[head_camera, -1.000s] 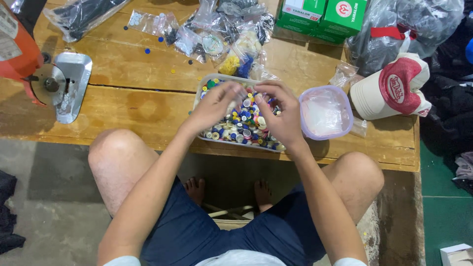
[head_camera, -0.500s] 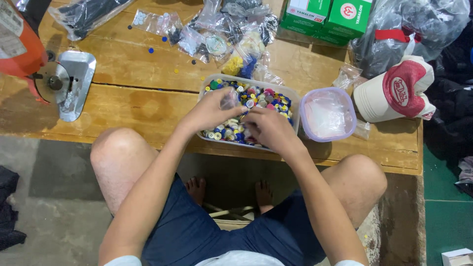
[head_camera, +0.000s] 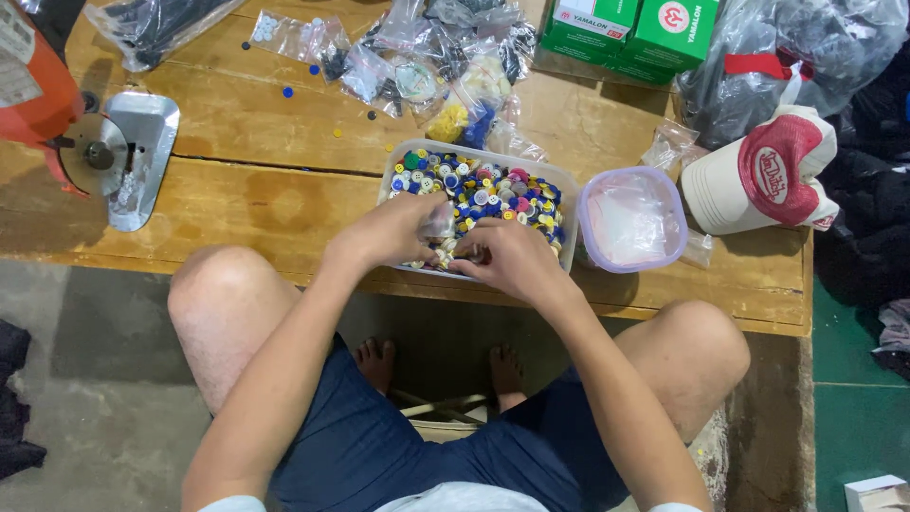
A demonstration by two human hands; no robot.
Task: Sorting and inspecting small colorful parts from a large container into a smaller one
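Picking buttons (head_camera: 493, 190) | left hand (head_camera: 389, 232) | right hand (head_camera: 507, 261) | tub (head_camera: 567, 201)

Two hands, the left hand (head_camera: 393, 230) and the right hand (head_camera: 507, 261), sit at the centre of the frame over one clear tub of buttons (head_camera: 474, 156), too many to count. One round container with a lilac rim (head_camera: 632, 219) stands right of centre. Two green boxes (head_camera: 630, 33) lie at the top, one red-and-white cap (head_camera: 763, 175) at the right, and one orange machine (head_camera: 57, 104) at the upper left. About four loose buttons (head_camera: 287, 92) dot the upper left of the wood.
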